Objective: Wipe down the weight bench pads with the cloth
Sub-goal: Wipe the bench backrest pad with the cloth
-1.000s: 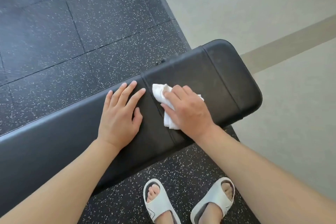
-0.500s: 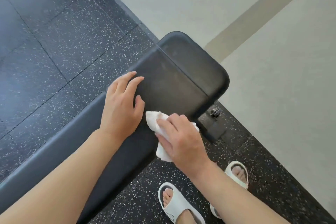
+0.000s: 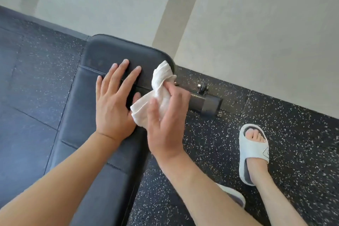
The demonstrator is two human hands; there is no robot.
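Bracing the bench pad (image 3: 88, 115) with a flat, spread left hand (image 3: 113, 104), the person bunches the white cloth (image 3: 157, 93) in the right hand's (image 3: 167, 124) curled grip at the pad's right edge; firm overlapping strokes along that side would serve best.

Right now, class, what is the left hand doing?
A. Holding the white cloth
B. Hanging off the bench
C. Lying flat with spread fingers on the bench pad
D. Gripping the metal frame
C: the left hand lies flat on the bench pad, while the right hand grips the cloth.
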